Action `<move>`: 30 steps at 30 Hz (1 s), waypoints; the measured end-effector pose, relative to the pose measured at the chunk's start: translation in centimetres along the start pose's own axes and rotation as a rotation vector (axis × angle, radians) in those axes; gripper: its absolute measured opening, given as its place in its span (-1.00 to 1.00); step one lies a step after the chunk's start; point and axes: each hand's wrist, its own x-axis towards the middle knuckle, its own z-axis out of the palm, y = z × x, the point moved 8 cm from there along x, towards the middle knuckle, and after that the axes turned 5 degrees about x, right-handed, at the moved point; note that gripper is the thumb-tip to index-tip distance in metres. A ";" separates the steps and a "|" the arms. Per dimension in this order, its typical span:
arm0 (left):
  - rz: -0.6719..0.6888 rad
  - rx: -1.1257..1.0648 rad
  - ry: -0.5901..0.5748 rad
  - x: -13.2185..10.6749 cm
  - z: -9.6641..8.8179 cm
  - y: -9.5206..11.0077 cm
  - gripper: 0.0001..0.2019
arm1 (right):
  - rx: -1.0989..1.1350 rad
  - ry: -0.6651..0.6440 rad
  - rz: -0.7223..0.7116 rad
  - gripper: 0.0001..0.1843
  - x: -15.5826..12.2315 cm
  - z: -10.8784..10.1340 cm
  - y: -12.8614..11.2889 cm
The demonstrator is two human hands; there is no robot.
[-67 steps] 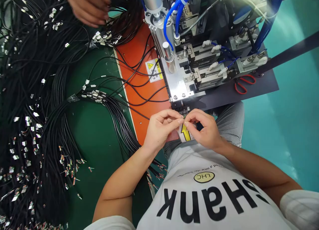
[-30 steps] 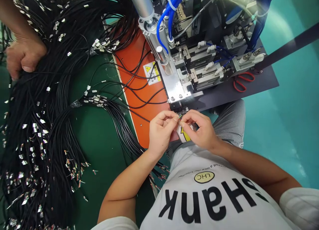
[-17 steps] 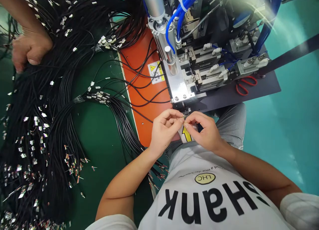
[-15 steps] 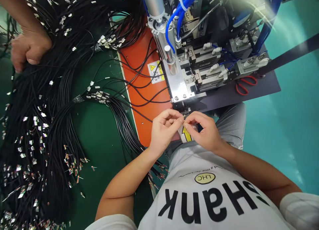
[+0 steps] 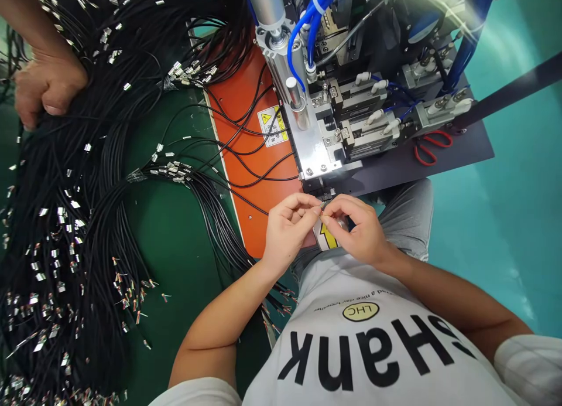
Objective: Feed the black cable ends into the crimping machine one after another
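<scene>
My left hand [image 5: 290,230] and my right hand [image 5: 359,229] meet at the front edge of the machine [image 5: 314,142]. Thumb and forefinger of each are pinched together, tips nearly touching. Between the fingertips show tiny bits of coloured wire [image 5: 322,211], mostly hidden by the fingers. Just beyond my fingers is a small dark metal fixture [image 5: 325,194] on the machine. Below them lies a label with a yellow arrow [image 5: 327,236]. One black cable [image 5: 248,200] runs over the orange base plate toward my left hand.
Bundles of black cables [image 5: 211,212] with metal connectors and stripped coloured ends cover much of the green table [image 5: 175,253]. Another person's hand [image 5: 50,87] rests on the cables at upper left. Red-handled scissors [image 5: 432,147] lie on the machine's dark plate [image 5: 474,151].
Both hands stay pinched in nearly the same place, with the fingertips shifting only slightly; less coloured wire shows between them. The whole view has moved a little.
</scene>
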 end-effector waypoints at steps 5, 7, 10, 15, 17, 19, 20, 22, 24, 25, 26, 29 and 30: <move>0.004 -0.037 0.045 0.1 -0.3 -0.3 -0.86 | 0.000 -0.003 -0.005 -0.86 0.1 0.1 0.0; 0.019 -0.065 0.049 0.2 -0.3 -0.2 -0.86 | -0.001 -0.003 -0.008 -0.86 0.1 0.1 0.0; 0.029 -0.081 0.033 0.2 -0.1 -0.2 -0.89 | -0.008 -0.006 -0.006 -0.86 0.2 0.1 0.0; 0.036 -0.104 0.019 0.2 0.0 -0.1 -0.94 | -0.013 -0.003 0.002 -0.84 0.2 0.0 -0.2; 0.049 -0.122 0.007 0.3 0.2 0.0 -0.93 | -0.009 -0.003 0.004 -0.83 0.2 0.1 -0.2; 0.054 -0.143 0.000 0.3 0.3 -0.1 -0.93 | -0.005 -0.002 0.004 -0.83 0.2 0.1 -0.2; 0.053 -0.152 0.001 0.3 0.3 -0.1 -0.93 | -0.004 -0.002 0.003 -0.83 0.2 0.2 -0.2; 0.044 -0.163 0.006 0.4 0.2 -0.3 -0.93 | -0.005 -0.007 -0.001 -0.84 0.2 0.3 -0.3; 0.027 -0.155 0.010 0.4 0.1 -0.5 -0.93 | -0.008 -0.010 -0.004 -0.85 0.2 0.3 -0.3; 0.017 -0.144 0.008 0.4 0.1 -0.6 -0.92 | -0.011 -0.011 -0.001 -0.85 0.2 0.3 -0.2; 0.008 -0.130 0.005 0.4 0.0 -0.6 -0.91 | -0.012 -0.011 0.004 -0.85 0.2 0.3 -0.2; -0.006 -0.074 -0.014 0.4 -0.1 -0.7 -0.88 | -0.013 -0.007 0.017 -0.85 0.1 0.2 0.0; -0.006 -0.060 -0.022 0.5 -0.1 -0.7 -0.87 | -0.013 -0.004 0.020 -0.86 0.1 0.1 0.1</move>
